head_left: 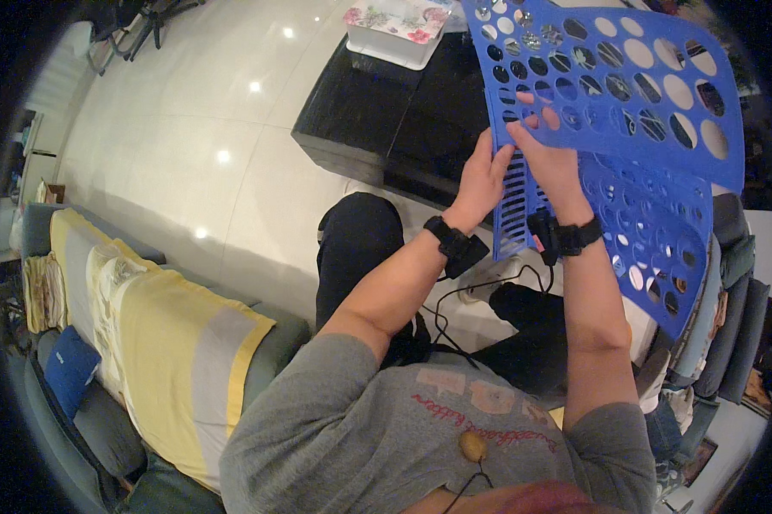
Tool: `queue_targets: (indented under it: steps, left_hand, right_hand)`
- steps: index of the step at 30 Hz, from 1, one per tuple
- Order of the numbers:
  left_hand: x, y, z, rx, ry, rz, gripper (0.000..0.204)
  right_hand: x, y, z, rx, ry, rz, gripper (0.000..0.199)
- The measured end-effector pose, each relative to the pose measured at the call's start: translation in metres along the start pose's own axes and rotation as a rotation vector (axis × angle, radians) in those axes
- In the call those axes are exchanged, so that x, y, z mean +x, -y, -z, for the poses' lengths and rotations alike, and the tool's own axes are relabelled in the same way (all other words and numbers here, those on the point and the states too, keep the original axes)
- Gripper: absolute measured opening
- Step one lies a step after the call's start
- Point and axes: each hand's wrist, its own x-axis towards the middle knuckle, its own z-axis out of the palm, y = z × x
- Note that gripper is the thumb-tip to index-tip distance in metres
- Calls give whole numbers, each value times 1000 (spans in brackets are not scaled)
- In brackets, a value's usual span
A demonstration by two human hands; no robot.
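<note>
A large blue plastic panel (651, 81) with rows of round holes of graded sizes is held up at the upper right. My right hand (553, 167) grips its near left corner, thumb in front, with fingers showing through the holes behind. Along the left edge runs a narrow slatted blue strip (512, 206). My left hand (482, 180) pinches that edge near the top of the strip, close beside the right thumb. Below hangs a second holed blue panel (660, 248), angled away from the first; how the pieces join is partly hidden.
Ahead stands a black glossy table (369, 111) bearing a white box with a flowered lid (396, 30). A sofa with a yellow and grey cover (172, 343) is at left, with a blue cushion (69, 370). Black cables (441, 308) hang from both wrist devices. More seating (733, 317) is at right.
</note>
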Motion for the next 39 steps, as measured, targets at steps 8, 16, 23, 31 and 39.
queue_targets:
  steps: [8,16,23,31,39]
  left_hand:
    - [-4,6,-3,-134,27,97,34]
    - [-2,9,-4,-129,22,72,34]
    - [-4,8,-4,-118,18,64,32]
    - [-2,12,-8,-229,5,113,32]
    - [-3,13,-6,-198,-60,29,28]
  right_hand:
    - [-7,-10,6,46,77,-131,38]
    - [-4,-9,6,300,124,-235,39]
    - [-12,-7,7,233,86,-212,39]
    - [-9,-10,12,389,93,-328,41]
    - [-20,-6,13,350,87,-317,39]
